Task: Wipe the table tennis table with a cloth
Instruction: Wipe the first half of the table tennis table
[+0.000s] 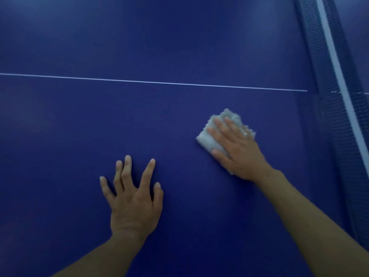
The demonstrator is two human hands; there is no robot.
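The blue table tennis table (pixel 139 116) fills the view, with a thin white centre line (pixel 151 82) running across it. A folded pale grey cloth (pixel 205 139) lies flat on the table right of centre. My right hand (pixel 235 148) presses down on the cloth with straight fingers, covering most of it. My left hand (pixel 133 198) rests on the bare table surface to the left, fingers spread, holding nothing.
The net (pixel 329 108) with its white top band (pixel 337 70) runs along the right side, close to the cloth. Wide blue table surface stretches to the left and beyond the white line.
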